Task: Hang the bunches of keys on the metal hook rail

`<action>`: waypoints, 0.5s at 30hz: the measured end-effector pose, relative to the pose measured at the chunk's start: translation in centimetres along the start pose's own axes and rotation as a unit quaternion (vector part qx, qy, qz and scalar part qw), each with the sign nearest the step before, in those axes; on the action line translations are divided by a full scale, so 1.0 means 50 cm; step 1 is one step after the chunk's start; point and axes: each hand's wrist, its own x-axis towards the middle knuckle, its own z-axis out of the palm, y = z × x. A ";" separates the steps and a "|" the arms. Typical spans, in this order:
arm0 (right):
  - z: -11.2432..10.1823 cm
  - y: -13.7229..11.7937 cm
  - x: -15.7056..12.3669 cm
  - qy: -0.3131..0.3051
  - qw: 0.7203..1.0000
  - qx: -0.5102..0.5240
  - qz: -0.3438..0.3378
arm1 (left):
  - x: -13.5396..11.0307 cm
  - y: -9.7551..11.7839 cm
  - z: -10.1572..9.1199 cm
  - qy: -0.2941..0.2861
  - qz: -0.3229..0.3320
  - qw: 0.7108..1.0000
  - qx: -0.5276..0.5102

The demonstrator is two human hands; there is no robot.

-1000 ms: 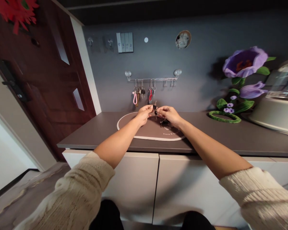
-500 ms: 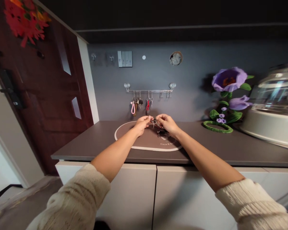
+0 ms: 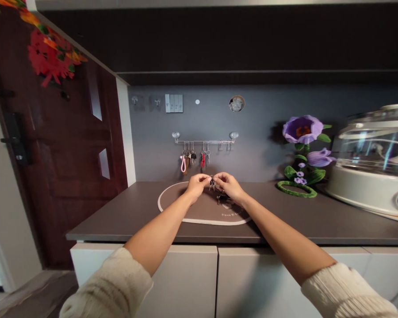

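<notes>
Just above a brown mat [image 3: 175, 203] with a pale rim, my left hand [image 3: 197, 184] and my right hand [image 3: 230, 185] meet with thumbs and fingers pinched. Between their fingertips hangs a bunch of keys [image 3: 212, 184], gripped from both sides. More keys [image 3: 223, 198] lie on the mat below my right hand, partly hidden by it. On the wall behind, a metal hook rail [image 3: 215, 141] carries several hanging key sets, among them a pink loop [image 3: 183, 164] and a red tag [image 3: 203, 160]. Hooks at its right end show no keys.
A purple fabric flower [image 3: 303, 130] on a green ring base stands to the right, beside a white appliance [image 3: 365, 187] with a clear top. A dark shelf [image 3: 235, 39] overhangs the counter [image 3: 119, 216]. A dark red door [image 3: 53, 176] is at left.
My view has tilted up, so the scene sits lower. Both hands stay together at the keys, which now hang more visibly below the fingertips.
</notes>
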 end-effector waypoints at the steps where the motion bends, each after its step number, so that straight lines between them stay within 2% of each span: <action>1: 0.000 0.000 0.000 0.001 1.000 0.005 0.004 | 0.000 -0.002 0.001 0.003 -0.004 1.000 -0.015; 8: 0.005 -0.008 -0.003 0.006 0.999 0.041 0.028 | -0.004 -0.006 0.008 0.015 -0.009 0.999 -0.029; 15: 0.002 -0.004 0.011 0.018 1.000 -0.008 0.006 | -0.004 -0.005 0.011 0.029 0.021 0.999 0.024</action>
